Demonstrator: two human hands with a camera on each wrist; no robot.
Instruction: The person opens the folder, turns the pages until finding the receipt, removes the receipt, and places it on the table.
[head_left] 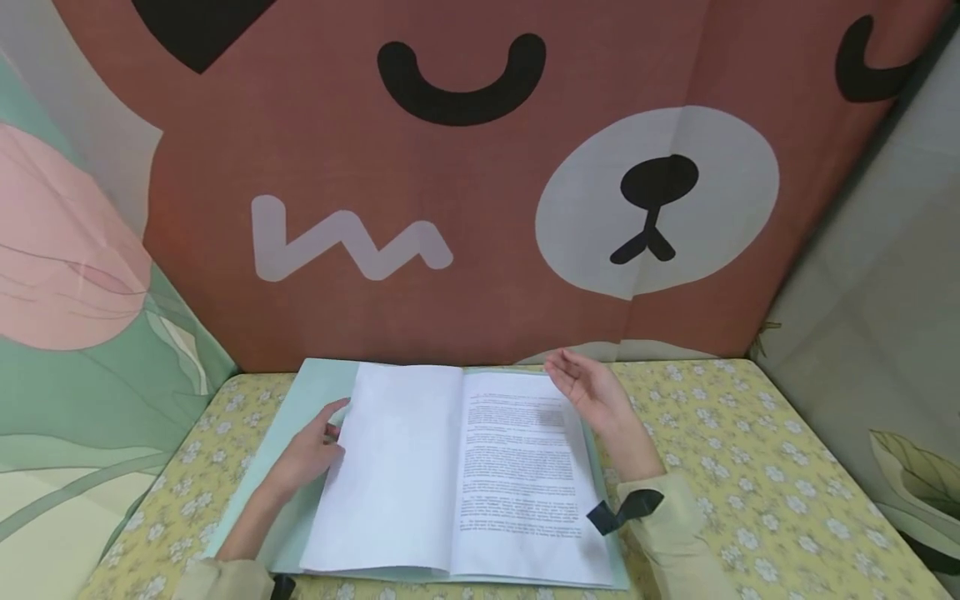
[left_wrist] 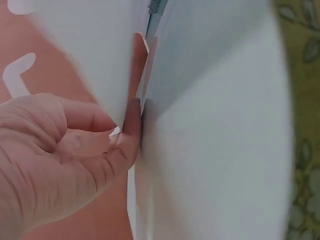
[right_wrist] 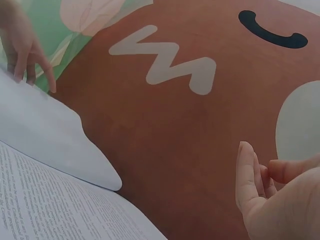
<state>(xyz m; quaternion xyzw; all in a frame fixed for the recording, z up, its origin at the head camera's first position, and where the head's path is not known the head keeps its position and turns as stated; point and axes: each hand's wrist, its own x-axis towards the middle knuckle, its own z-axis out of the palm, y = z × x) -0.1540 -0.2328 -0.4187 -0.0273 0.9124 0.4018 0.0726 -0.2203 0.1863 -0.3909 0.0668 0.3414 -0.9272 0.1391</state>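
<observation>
A light-green folder [head_left: 326, 379] lies spread on the table, with a stack of paper sheets inside. The left page [head_left: 397, 467] is blank and the right page [head_left: 517, 467] carries printed text. At the left page's outer edge is my left hand [head_left: 306, 452]; in the left wrist view its thumb and fingers [left_wrist: 131, 125] pinch the paper edge, some fingertips hidden behind it. My right hand [head_left: 596, 396] hovers by the upper right corner of the printed page, its fingers loosely bent and holding nothing, as the right wrist view also shows.
The table wears a yellow flowered cloth [head_left: 750, 492]. Close behind it hangs a brown bear-print curtain [head_left: 480, 317], with patterned fabric [head_left: 67, 400] on the left and a pale curtain [head_left: 870, 333] on the right. A black strap [head_left: 624, 510] hangs at the right cuff.
</observation>
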